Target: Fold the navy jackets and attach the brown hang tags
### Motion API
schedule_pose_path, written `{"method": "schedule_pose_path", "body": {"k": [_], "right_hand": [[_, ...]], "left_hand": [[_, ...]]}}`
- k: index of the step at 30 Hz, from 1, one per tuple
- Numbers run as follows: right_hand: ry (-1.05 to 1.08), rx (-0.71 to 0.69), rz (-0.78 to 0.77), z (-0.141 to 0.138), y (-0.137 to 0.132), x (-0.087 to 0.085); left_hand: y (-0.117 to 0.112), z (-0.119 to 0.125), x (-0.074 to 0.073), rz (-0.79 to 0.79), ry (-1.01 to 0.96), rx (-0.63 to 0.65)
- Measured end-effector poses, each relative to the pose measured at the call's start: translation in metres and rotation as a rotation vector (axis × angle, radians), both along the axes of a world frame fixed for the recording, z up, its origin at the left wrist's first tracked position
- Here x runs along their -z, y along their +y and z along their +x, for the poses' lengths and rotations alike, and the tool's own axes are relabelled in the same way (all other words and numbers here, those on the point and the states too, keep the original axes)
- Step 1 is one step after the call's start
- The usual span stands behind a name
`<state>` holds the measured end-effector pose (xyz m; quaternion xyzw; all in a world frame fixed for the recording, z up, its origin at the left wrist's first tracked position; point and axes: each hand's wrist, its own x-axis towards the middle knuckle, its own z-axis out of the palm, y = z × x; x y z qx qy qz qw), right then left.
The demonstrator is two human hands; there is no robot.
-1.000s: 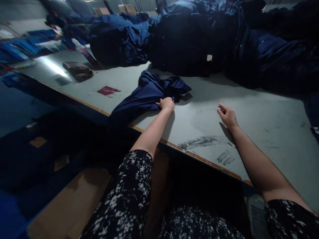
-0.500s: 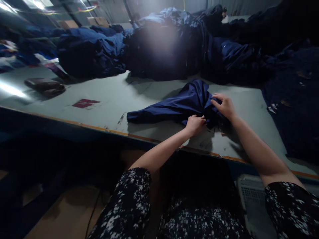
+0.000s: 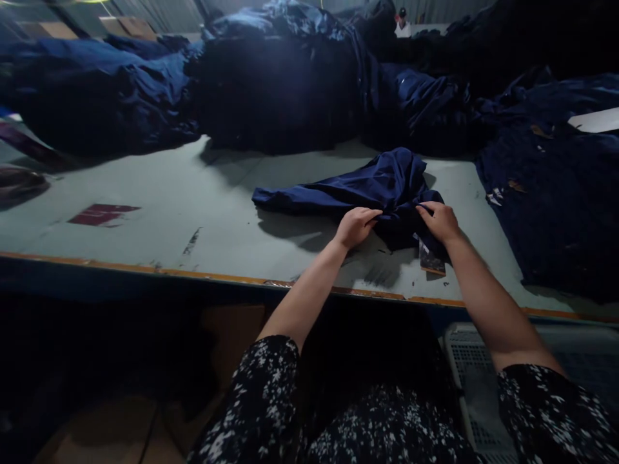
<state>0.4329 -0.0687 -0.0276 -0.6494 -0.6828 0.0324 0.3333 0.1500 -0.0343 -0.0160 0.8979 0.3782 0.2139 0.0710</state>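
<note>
A dark blue garment (image 3: 358, 183) lies bunched on the pale table (image 3: 227, 238), one long narrow part stretching to the left. My left hand (image 3: 356, 225) is closed on its near edge, fingers pinching the cloth. To the right, my right hand (image 3: 439, 221) grips the same garment, thumb and fingers pressed together on a fold. Between the hands the cloth is raised a little and crumpled. A dark tag with a brown lower edge (image 3: 432, 261) hangs or lies under the garment by my right wrist; how it is attached I cannot tell.
Tall heaps of dark blue garments (image 3: 285, 90) line the table's far side. More dark clothing (image 3: 556, 225) covers the right end, with a white sheet (image 3: 597, 120) on it. A maroon patch (image 3: 101, 214) marks the tabletop at left. Below stands a grey plastic crate (image 3: 467, 351).
My right hand has come down from its spread pose and closed on the cloth. My left hand has shifted slightly, still holding the garment. The view has swung to the right.
</note>
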Motion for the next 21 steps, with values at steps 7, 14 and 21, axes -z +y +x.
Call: {"method": "schedule_pose_path", "body": {"k": [7,14,21], "right_hand": [[-0.064,0.279,0.097,0.024,-0.008,-0.015],[0.373,0.439,0.48,0.058,0.002,-0.005],[0.411,0.27,0.566,0.061,0.003,-0.001]], "left_hand": [[-0.002,-0.01,-0.004,0.046,-0.194,-0.292],[0.006,-0.018,0.006,0.168,-0.157,-0.046],[0.013,-0.019,0.011,0.256,-0.182,-0.235]]}}
